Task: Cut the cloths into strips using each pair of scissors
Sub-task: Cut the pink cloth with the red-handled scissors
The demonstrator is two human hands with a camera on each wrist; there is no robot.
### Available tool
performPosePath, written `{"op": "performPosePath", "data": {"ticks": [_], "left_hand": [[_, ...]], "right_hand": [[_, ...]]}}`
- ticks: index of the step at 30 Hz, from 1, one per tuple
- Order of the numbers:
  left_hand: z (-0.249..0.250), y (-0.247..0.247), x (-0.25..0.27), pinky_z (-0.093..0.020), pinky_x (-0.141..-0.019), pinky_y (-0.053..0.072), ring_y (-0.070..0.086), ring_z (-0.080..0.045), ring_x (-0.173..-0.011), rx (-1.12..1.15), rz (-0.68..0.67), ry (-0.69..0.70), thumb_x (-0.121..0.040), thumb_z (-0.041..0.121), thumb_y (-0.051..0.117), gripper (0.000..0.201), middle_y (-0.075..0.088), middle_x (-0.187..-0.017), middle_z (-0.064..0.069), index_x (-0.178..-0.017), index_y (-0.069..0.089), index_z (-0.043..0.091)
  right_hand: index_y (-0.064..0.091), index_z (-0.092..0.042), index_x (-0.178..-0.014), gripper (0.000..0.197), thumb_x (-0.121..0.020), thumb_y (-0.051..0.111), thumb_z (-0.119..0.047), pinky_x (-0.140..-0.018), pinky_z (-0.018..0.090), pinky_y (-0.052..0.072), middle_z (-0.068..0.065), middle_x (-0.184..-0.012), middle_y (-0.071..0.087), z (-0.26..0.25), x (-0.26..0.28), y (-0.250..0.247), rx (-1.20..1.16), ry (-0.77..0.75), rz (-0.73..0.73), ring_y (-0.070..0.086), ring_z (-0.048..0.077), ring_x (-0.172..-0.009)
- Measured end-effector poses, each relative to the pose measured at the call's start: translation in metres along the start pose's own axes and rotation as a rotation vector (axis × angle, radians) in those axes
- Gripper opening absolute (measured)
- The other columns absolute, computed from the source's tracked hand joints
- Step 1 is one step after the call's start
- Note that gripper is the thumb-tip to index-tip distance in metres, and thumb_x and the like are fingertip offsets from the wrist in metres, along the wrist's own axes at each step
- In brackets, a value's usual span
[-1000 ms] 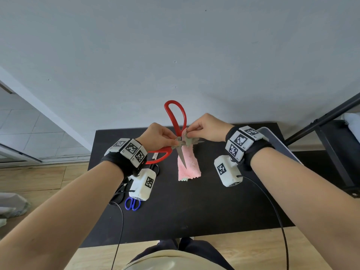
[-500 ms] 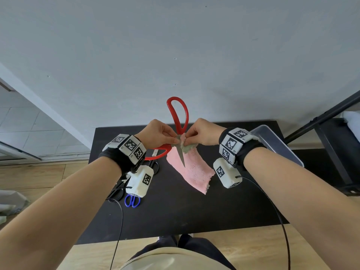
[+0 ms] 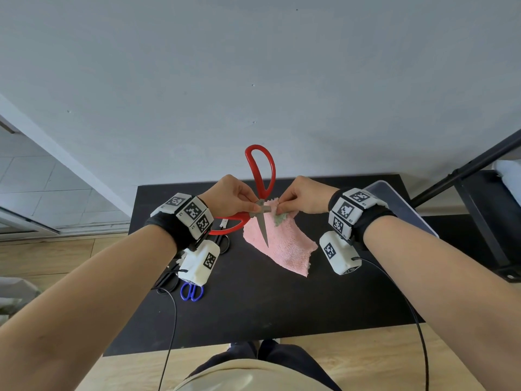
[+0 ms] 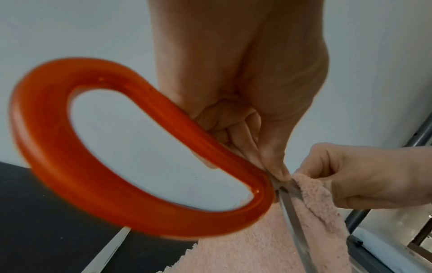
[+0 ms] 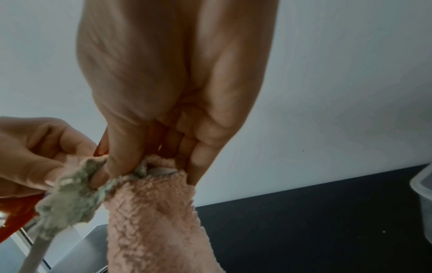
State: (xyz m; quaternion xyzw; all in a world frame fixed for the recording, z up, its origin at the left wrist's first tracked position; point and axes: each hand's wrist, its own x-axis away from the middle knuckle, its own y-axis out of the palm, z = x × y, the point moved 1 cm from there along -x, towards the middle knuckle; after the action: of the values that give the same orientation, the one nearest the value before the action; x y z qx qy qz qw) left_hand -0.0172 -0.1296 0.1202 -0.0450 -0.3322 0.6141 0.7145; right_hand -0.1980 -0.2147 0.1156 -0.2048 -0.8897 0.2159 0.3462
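Black table (image 3: 253, 311), fluffy pink cloth (image 3: 284, 246), red-looped scissors (image 3: 260, 176)

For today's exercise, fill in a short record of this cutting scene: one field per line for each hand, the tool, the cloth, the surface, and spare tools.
Left hand: pinches the red scissors at the pivot
Right hand: pinches the cloth's top edge
Red scissors: blades open, one lies over the cloth
Pink cloth: hangs onto the table, green patch near the top
Black table: bears the cloth's lower end
Blue scissors: lie on the table, left side
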Motion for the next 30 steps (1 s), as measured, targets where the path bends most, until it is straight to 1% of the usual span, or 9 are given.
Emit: {"op": "performPosePath", "data": {"ticks": [4, 11, 13, 16, 19, 21, 23, 26, 30], "left_hand": [[0.001, 0.0, 0.0, -0.006, -0.048, 0.043, 0.059, 0.002, -0.045, -0.001, 0.004, 0.011, -0.081, 0.012, 0.073, 0.001, 0.065, -0.051, 0.012, -0.082, 0.073, 0.011], [-0.005, -0.003, -0.001, -0.009, -0.054, 0.048, 0.062, -0.001, -0.053, -0.008, -0.01, 0.017, -0.081, 0.014, 0.074, 0.007, 0.071, -0.066, 0.003, -0.086, 0.075, 0.011], [-0.007, -0.005, -0.001, -0.009, -0.055, 0.048, 0.062, -0.001, -0.053, -0.007, -0.01, 0.021, -0.081, 0.015, 0.073, 0.006, 0.071, -0.068, 0.001, -0.086, 0.075, 0.011], [-0.006, -0.006, -0.001, -0.008, -0.052, 0.046, 0.061, 0.0, -0.051, 0.001, -0.011, 0.024, -0.082, 0.015, 0.073, 0.004, 0.07, -0.064, 0.004, -0.085, 0.075, 0.013], [-0.008, -0.008, 0.001, -0.008, -0.052, 0.045, 0.061, 0.0, -0.05, -0.015, -0.011, 0.017, -0.081, 0.013, 0.073, 0.002, 0.069, -0.06, 0.006, -0.083, 0.075, 0.014], [-0.02, -0.02, 0.003, -0.011, -0.054, 0.049, 0.061, -0.003, -0.05, 0.006, 0.036, -0.029, -0.081, 0.011, 0.074, 0.006, 0.069, -0.059, 0.005, -0.079, 0.073, 0.016], [-0.034, -0.039, 0.007, -0.009, -0.053, 0.048, 0.058, 0.0, -0.047, -0.019, 0.107, -0.068, -0.08, 0.013, 0.074, 0.006, 0.068, -0.055, 0.008, -0.078, 0.074, 0.019], [-0.043, -0.053, 0.011, -0.006, -0.057, 0.048, 0.058, 0.002, -0.048, -0.052, 0.144, -0.072, -0.08, 0.016, 0.074, 0.005, 0.068, -0.056, 0.011, -0.079, 0.074, 0.021], [-0.032, -0.04, 0.008, -0.011, -0.061, 0.051, 0.059, 0.0, -0.052, -0.02, 0.089, -0.045, -0.08, 0.017, 0.074, 0.005, 0.071, -0.063, 0.005, -0.083, 0.075, 0.021]], "right_hand": [[0.07, -0.006, -0.109, 0.026, -0.087, 0.066, -0.02, -0.057, 0.005, 0.046, -0.006, -0.086, 0.068, 0.002, 0.001, -0.003, -0.008, 0.01, 0.004, 0.064, -0.002, -0.065], [0.071, -0.005, -0.108, 0.025, -0.086, 0.067, -0.018, -0.057, 0.005, 0.045, -0.014, -0.08, 0.066, 0.006, 0.002, -0.003, -0.037, 0.014, -0.001, 0.064, 0.0, -0.067], [0.071, -0.006, -0.107, 0.026, -0.085, 0.068, -0.019, -0.057, 0.005, 0.045, -0.013, -0.081, 0.067, 0.006, 0.002, -0.005, -0.034, 0.009, -0.006, 0.064, 0.0, -0.066], [0.072, -0.007, -0.106, 0.027, -0.084, 0.069, -0.021, -0.06, 0.007, 0.048, -0.01, -0.083, 0.068, 0.007, 0.002, -0.007, -0.034, 0.014, -0.014, 0.065, 0.001, -0.069], [0.074, -0.008, -0.102, 0.025, -0.083, 0.07, -0.023, -0.063, 0.008, 0.048, -0.002, -0.084, 0.071, 0.011, 0.004, -0.01, -0.001, 0.014, -0.016, 0.064, 0.003, -0.068], [0.076, -0.007, -0.094, 0.022, -0.081, 0.073, -0.025, -0.066, 0.014, 0.048, 0.003, -0.076, 0.071, 0.026, 0.012, -0.019, 0.046, 0.032, 0.004, 0.061, 0.008, -0.065], [0.077, -0.007, -0.09, 0.022, -0.079, 0.075, -0.026, -0.068, 0.019, 0.047, 0.0, -0.068, 0.069, 0.048, 0.023, -0.033, 0.052, 0.085, 0.073, 0.058, 0.008, -0.064], [0.076, -0.007, -0.093, 0.02, -0.08, 0.074, -0.023, -0.066, 0.012, 0.045, -0.011, -0.063, 0.068, 0.06, 0.03, -0.046, 0.029, 0.106, 0.161, 0.059, -0.001, -0.059], [0.076, -0.008, -0.097, 0.021, -0.081, 0.073, -0.022, -0.059, 0.007, 0.04, -0.002, -0.078, 0.072, 0.038, 0.018, -0.043, 0.042, 0.01, 0.23, 0.055, -0.007, -0.06]]}}
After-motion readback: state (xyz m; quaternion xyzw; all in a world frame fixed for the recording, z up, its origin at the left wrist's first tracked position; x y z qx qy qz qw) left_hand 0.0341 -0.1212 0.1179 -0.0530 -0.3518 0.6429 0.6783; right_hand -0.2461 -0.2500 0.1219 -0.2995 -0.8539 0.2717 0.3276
